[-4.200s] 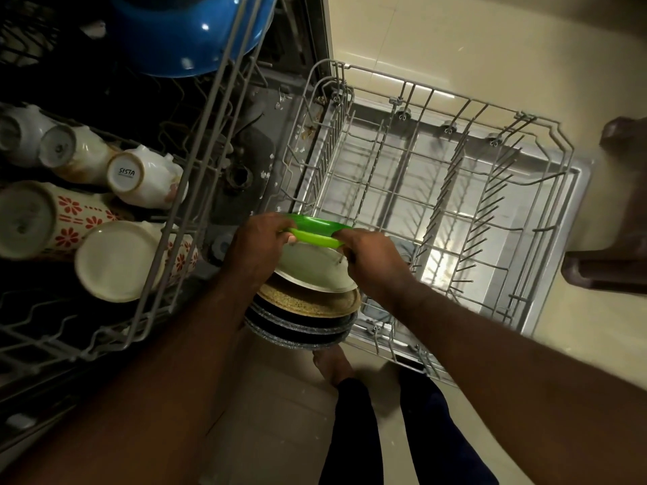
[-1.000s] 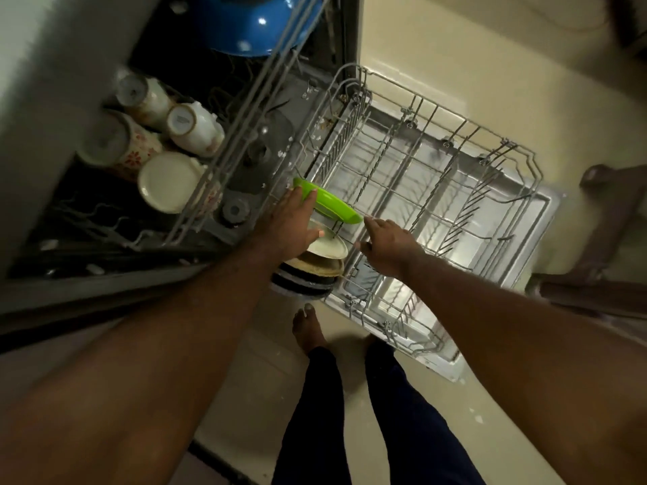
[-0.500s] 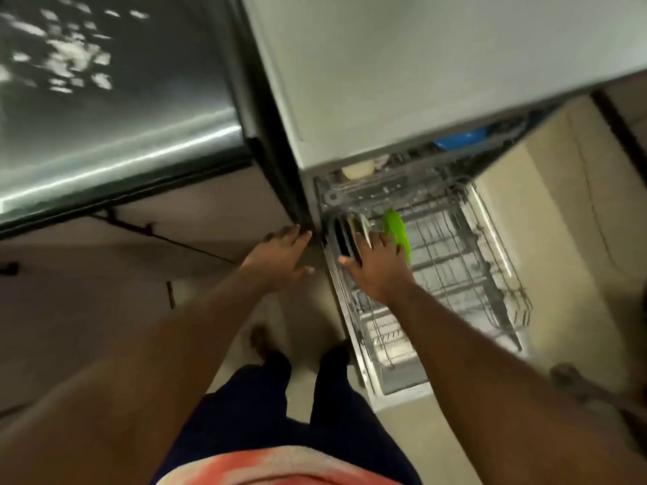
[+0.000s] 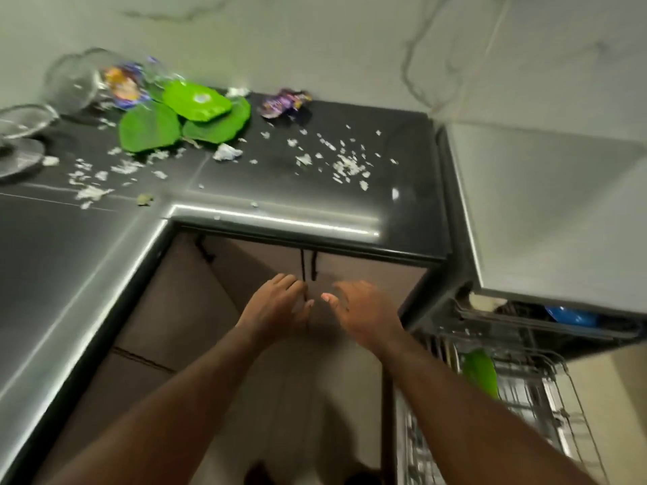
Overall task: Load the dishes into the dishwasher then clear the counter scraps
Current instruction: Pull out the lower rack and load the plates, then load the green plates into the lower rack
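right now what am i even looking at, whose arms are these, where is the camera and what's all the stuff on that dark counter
No machine here: the camera sits on a person's head and looks down, so both arms are the wearer's own. The left hand and right hand are open and hold nothing, in front of cupboard doors. On the dark counter lie green plates, white scraps, a crumpled purple wrapper and, far left, glass bowls. Lower right, the dishwasher rack is pulled out with one green dish standing in it.
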